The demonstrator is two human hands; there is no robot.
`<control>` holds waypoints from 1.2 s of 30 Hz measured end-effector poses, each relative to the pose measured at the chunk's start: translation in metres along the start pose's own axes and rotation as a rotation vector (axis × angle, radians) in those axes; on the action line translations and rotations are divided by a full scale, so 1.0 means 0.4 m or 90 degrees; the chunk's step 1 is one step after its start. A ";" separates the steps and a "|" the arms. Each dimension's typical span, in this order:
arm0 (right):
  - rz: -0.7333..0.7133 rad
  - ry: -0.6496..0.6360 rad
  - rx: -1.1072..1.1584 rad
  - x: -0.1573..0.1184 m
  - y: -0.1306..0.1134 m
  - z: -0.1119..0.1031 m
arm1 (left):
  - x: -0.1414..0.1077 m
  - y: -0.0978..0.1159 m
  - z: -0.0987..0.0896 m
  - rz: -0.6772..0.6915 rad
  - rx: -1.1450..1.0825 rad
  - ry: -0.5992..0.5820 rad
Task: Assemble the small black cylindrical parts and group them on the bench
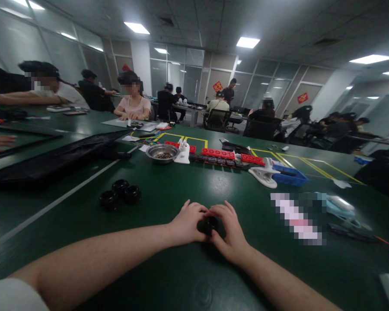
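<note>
I see the left hand (188, 222) and right hand (228, 233) jointly grasping a small black wheel (208, 225) on the near green table (188, 181). Its axis direction: cannot tell, mostly covered. Three similar wheels (119, 194) lie left.

You sit at a wide green tabletop (214, 181) marked with yellow tape lines (304, 162). Far off, glass partition walls (181, 73) enclose the room, and ceiling light panels (248, 42) glow overhead.

Dim room under bright ceiling panels (248, 42); edges warped, soft focus.
</note>
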State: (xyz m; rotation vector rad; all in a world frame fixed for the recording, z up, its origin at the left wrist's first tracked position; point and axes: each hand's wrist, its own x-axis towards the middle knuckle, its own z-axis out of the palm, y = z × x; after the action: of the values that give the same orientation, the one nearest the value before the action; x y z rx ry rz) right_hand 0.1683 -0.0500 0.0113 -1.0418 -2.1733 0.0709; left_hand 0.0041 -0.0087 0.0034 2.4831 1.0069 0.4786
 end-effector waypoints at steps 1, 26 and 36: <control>-0.015 -0.007 0.011 -0.001 0.001 -0.001 | 0.000 -0.001 0.001 -0.001 0.001 0.003; 0.036 0.017 0.086 -0.009 0.013 -0.007 | 0.000 0.011 -0.012 -0.013 -0.018 -0.026; 0.036 -0.016 0.073 -0.005 0.008 -0.005 | 0.000 0.015 -0.011 -0.014 -0.018 -0.030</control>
State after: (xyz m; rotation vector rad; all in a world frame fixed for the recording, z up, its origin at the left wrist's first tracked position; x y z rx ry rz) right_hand 0.1724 -0.0496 0.0106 -1.0413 -2.1362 0.2336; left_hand 0.0054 -0.0116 0.0102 2.4439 1.0010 0.4236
